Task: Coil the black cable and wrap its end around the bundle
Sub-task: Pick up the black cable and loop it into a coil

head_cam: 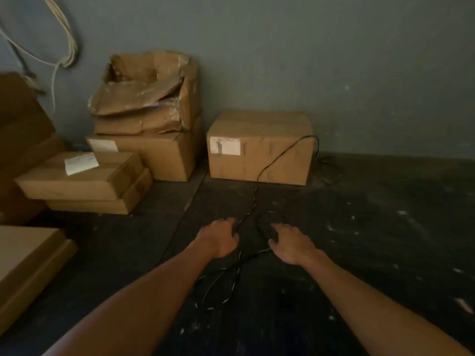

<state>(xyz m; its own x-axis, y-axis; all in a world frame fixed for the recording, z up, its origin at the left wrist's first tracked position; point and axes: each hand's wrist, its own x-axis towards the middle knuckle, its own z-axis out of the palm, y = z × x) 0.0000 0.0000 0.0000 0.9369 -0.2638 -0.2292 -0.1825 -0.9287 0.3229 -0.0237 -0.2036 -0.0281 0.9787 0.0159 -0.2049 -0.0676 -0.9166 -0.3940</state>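
Note:
A thin black cable (pixel 259 173) runs from the dark floor up over the front right of a cardboard box (pixel 259 147) and back down behind it. Near me it forms loose loops between and below my hands. My left hand (pixel 218 237) is closed on a strand of the cable, fingers curled. My right hand (pixel 290 242) also grips a strand, palm down, about a hand's width to the right. More slack hangs in loops below my left wrist.
Stacked cardboard boxes (pixel 144 150) stand against the grey wall at the left, one torn open on top. Flat boxes (pixel 79 181) lie further left. A board (pixel 28 258) juts in at the lower left. Pale cords (pixel 64 47) hang on the wall.

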